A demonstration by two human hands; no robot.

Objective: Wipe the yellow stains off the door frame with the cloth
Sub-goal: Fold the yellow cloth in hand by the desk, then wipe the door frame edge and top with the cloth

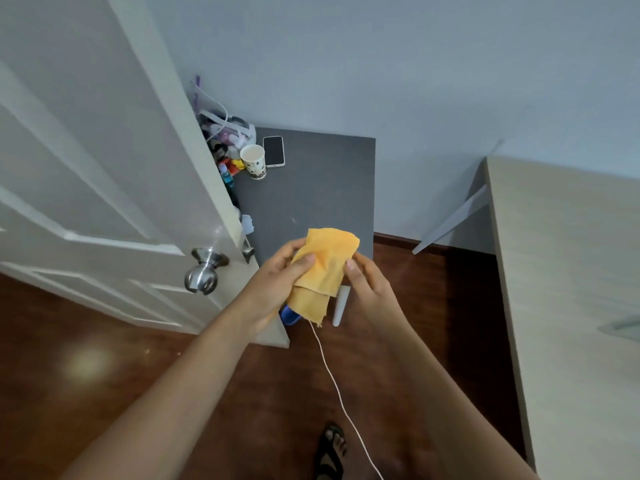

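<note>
Head view: I have the cloth (pixel 323 271) up between both hands, over the counter's (pixel 311 192) near edge.

My left hand (pixel 277 282) has its grip pinching the cloth's left side, thumb on top; my right hand (pixel 367 282) pinches its right edge. The white door (pixel 104 168) stands left, knob (pixel 202 275) near; a cup (pixel 254 161) and phone (pixel 273 151) sit far.

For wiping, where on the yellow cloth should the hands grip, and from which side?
The cloth is already bunched between both hands, with loose layered edges hanging down. Probably best to gather the thick folded middle into the left hand, coming from the left where the thumb already presses it. Tuck the dangling lower flap in, leaving the smooth upper fold free as the wiping face. The right hand can let go.
</note>
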